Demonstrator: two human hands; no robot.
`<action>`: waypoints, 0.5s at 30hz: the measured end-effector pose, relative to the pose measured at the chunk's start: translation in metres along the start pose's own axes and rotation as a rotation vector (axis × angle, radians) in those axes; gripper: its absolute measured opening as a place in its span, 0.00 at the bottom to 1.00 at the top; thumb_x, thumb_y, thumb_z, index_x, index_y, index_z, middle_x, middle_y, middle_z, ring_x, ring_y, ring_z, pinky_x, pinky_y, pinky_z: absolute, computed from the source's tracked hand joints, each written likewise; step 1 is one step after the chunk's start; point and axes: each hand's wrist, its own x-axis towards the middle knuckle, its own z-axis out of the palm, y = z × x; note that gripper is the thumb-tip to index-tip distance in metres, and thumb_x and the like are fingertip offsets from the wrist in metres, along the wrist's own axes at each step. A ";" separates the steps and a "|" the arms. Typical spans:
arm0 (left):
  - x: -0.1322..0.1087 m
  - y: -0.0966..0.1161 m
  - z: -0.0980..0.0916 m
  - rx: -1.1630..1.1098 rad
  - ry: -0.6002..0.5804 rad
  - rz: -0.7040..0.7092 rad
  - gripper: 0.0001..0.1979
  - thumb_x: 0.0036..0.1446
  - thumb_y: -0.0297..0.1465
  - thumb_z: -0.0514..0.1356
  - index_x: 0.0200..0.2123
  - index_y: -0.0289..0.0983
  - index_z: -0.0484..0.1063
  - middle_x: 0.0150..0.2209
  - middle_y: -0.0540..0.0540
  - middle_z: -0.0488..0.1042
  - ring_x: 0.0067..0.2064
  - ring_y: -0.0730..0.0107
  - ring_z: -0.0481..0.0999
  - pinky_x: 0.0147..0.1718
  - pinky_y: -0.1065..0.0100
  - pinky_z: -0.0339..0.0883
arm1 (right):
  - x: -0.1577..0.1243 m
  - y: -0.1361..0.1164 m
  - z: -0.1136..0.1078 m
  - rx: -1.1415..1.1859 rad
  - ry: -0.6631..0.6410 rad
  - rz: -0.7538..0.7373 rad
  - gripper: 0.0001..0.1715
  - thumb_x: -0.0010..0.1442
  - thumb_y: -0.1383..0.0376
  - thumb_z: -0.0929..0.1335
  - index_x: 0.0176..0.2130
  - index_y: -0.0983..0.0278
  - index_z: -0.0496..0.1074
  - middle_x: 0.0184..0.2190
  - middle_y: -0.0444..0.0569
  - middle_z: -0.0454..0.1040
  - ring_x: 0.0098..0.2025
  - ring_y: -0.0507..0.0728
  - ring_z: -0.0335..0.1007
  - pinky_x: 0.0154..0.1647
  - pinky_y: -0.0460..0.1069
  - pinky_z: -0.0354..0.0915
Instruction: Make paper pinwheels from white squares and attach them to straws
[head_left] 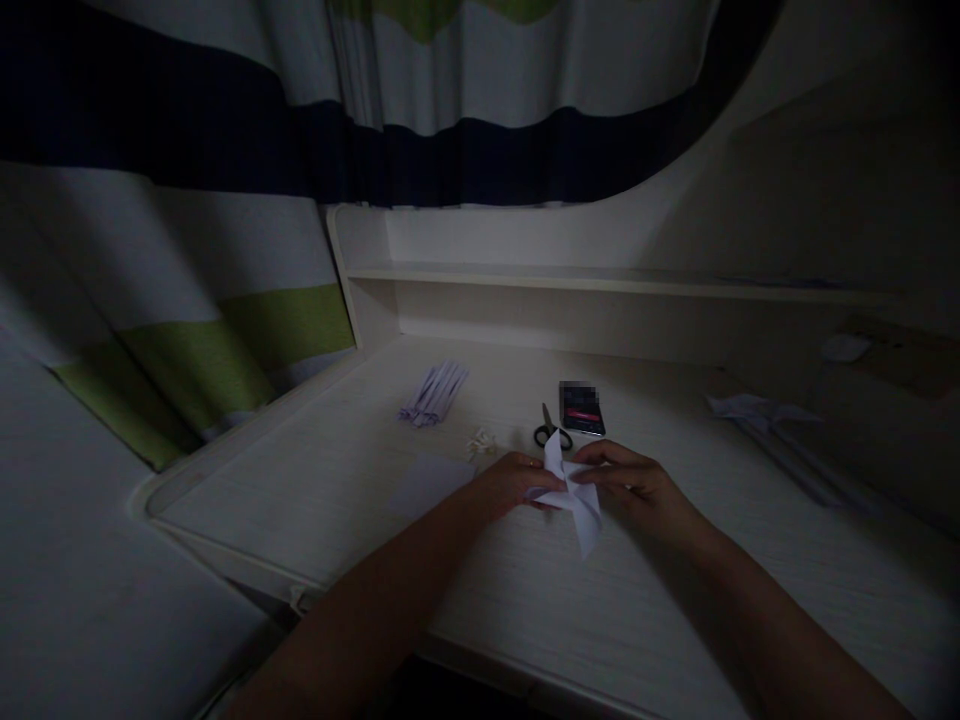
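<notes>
A white paper pinwheel [582,505] with folded blades is held between both hands above the desk. My left hand [516,482] grips its left side, fingers closed on the paper. At its right side, my right hand [630,482] pinches the paper near the middle. Just beyond the hands lie black-handled scissors [553,434], blades pointing away, and a dark phone [581,408]. A flat white paper sheet [427,484] rests left of my left hand, with a small heap of pale pieces [481,442] behind it.
A bundle of rolled paper sticks [436,394] lies at the back left of the white desk [285,500]. Another pinwheel on sticks [761,410] is at the right. A shelf [600,283] spans the back, below a striped curtain [465,150].
</notes>
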 end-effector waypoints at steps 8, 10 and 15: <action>0.002 -0.004 -0.003 -0.002 -0.017 0.014 0.11 0.32 0.25 0.64 0.26 0.28 0.73 0.24 0.47 0.72 0.26 0.73 0.70 0.29 0.69 0.63 | 0.001 -0.002 0.000 -0.040 -0.029 -0.001 0.15 0.58 0.68 0.60 0.40 0.55 0.71 0.42 0.49 0.64 0.44 0.55 0.63 0.41 0.52 0.63; 0.002 -0.004 -0.003 -0.013 -0.025 0.006 0.12 0.32 0.25 0.64 0.26 0.28 0.73 0.25 0.47 0.72 0.27 0.72 0.70 0.31 0.68 0.64 | 0.000 -0.001 0.000 -0.053 -0.032 -0.010 0.16 0.57 0.70 0.60 0.39 0.55 0.71 0.42 0.48 0.64 0.44 0.54 0.63 0.41 0.52 0.63; -0.001 -0.002 -0.002 -0.018 -0.027 0.005 0.14 0.34 0.27 0.64 0.29 0.30 0.73 0.30 0.45 0.73 0.31 0.70 0.71 0.33 0.66 0.65 | -0.001 -0.002 0.000 -0.093 -0.048 0.010 0.17 0.57 0.71 0.59 0.40 0.55 0.71 0.43 0.48 0.63 0.45 0.54 0.62 0.42 0.51 0.62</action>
